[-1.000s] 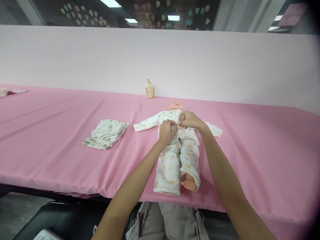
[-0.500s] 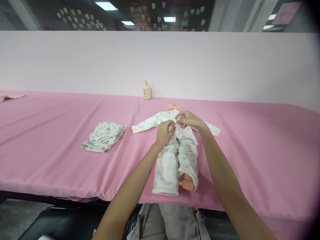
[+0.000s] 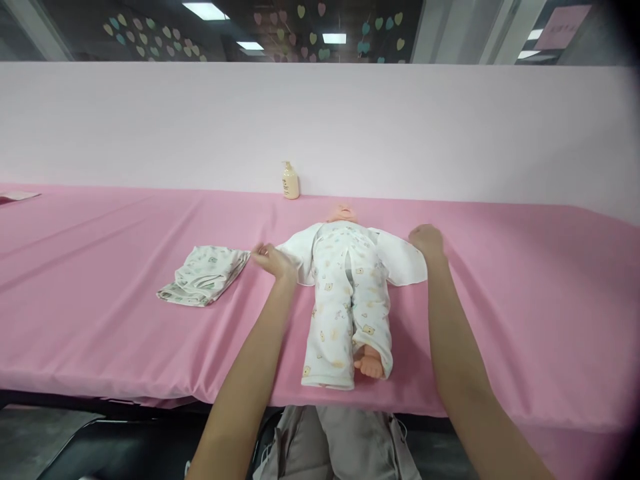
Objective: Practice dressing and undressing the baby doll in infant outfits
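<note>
A baby doll (image 3: 345,213) lies on its back on the pink-covered table, dressed in a white patterned baby onesie (image 3: 330,313). The garment's front flaps are spread out to both sides, their plain white inner side up. My left hand (image 3: 274,260) is closed at the outer edge of the left flap (image 3: 299,250). On the other side, my right hand (image 3: 427,241) is closed at the edge of the right flap (image 3: 400,257). One bare foot (image 3: 370,364) shows at the right leg opening; the other foot is hidden in the cloth.
Left of the doll lies a folded patterned cloth (image 3: 205,275). A cream pump bottle (image 3: 291,181) stands against the white wall (image 3: 200,127). Pink sheeting (image 3: 100,300) covers the table, with its near edge by my lap. A black chair (image 3: 125,447) is at lower left.
Both hands have moved from the middle of the doll's chest outward to either side. The onesie's front has opened, and its flaps now lie over the sleeves.
</note>
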Motion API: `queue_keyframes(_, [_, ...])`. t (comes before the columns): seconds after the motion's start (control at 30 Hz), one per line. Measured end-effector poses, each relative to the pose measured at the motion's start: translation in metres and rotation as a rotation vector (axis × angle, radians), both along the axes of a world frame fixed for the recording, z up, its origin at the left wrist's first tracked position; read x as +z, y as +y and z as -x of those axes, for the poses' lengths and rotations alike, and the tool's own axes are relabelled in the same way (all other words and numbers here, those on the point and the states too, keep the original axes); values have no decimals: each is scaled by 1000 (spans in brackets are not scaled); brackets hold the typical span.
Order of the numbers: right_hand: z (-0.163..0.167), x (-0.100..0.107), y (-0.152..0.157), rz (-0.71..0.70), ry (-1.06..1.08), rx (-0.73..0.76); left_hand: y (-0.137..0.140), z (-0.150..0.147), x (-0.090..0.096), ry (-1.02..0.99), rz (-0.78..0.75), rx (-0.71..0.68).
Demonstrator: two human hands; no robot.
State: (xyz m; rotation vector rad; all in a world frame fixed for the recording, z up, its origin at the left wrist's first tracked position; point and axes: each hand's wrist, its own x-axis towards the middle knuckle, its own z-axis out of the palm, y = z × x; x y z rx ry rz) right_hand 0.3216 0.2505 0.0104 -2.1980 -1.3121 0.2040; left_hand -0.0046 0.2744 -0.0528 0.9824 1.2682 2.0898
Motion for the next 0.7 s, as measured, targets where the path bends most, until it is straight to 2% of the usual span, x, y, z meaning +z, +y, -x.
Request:
queue_keyframes(0.07, [27, 1, 7, -111, -19, 140, -10, -15, 4, 175, -24, 29])
queue_keyframes(0.1, [45, -1, 10, -191, -33, 249, -15, -24, 5, 279, -39, 0])
queue_keyframes(0.17, [81, -9, 15, -279, -60, 483, -22, -41, 2, 526, -79, -126])
queue_keyframes(0.23, [113, -24, 16, -285, -167, 597, -24, -51, -6, 733, -87, -261])
queue_keyframes(0.33, [136, -45, 13, -338, -345, 527, -18, -53, -17, 945, -26, -365])
queue_keyframes(0.43, [138, -53, 4, -351, -408, 488, -14, -50, -20, 1059, 4, -389])
queue_keyframes(0.7, [132, -60, -51, -354, -438, 546, -37, -49, -6, 1259, -70, -220])
